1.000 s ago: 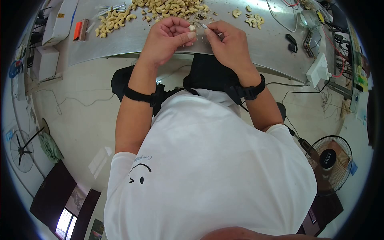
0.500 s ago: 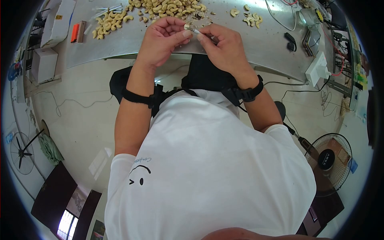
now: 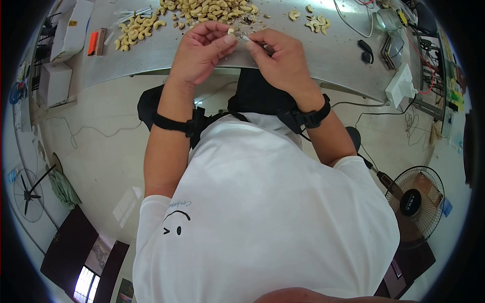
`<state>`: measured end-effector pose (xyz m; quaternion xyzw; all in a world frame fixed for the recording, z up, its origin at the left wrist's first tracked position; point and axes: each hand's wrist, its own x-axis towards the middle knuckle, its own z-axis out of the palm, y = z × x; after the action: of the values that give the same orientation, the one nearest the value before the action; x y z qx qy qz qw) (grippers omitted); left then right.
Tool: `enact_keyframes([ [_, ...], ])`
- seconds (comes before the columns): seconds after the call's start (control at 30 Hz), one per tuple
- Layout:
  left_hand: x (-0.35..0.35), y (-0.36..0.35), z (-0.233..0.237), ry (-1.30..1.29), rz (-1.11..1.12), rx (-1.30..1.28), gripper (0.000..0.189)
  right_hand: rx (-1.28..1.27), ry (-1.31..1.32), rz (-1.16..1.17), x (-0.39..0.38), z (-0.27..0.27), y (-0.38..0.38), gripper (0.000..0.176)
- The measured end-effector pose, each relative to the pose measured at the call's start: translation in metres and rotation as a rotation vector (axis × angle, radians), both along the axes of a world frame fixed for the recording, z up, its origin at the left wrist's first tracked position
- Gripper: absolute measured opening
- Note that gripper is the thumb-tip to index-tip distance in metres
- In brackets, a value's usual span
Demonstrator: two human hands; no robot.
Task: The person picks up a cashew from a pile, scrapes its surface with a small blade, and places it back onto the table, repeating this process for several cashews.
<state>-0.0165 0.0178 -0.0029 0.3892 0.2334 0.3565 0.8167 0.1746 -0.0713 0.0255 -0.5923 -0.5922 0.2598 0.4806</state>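
Note:
A pale cashew nut (image 3: 231,31) is pinched between the thumb and fingertips of my left hand (image 3: 201,53), over the front part of the metal table. My right hand (image 3: 279,54) grips a slim tool (image 3: 245,37) with a pale shaft and a small metal tip; most of its handle is hidden in the fingers. The tip points at the cashew, a short distance from it. Just beyond both hands lies a large heap of cashews (image 3: 204,9), with brown skin crumbs (image 3: 247,20) scattered at its near right side.
Left on the metal table (image 3: 146,58) are a smaller cashew pile (image 3: 135,33), thin clear tubes (image 3: 132,15) and an orange-and-brown block (image 3: 93,43). To the right sit a few cashews (image 3: 318,23), a black object (image 3: 366,51), a glass jar (image 3: 388,21) and a white power strip (image 3: 400,87).
The tool tip has drawn back slightly from the cashew, leaving a small gap. Both hands stay nearly in place, and the whole view has shifted a little left.

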Motion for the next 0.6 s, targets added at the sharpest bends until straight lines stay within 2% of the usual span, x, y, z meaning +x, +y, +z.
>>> enact_keyframes([
  [0.23, -0.0039, 0.0027, 0.0010, 0.040, -0.023, 0.009, 0.018, 0.012, -0.020, -0.018, -0.0057, 0.0041, 0.0003, 0.013],
  [0.33, -0.0026, 0.0012, 0.0019, 0.062, -0.008, 0.008, 0.017, -0.021, -0.054, -0.137, -0.0055, 0.0000, 0.0028, 0.013],
  [0.6, 0.0007, -0.0002, 0.0028, 0.095, 0.037, 0.000, 0.017, -0.014, -0.021, 0.003, -0.0029, 0.0057, 0.0022, 0.013],
])
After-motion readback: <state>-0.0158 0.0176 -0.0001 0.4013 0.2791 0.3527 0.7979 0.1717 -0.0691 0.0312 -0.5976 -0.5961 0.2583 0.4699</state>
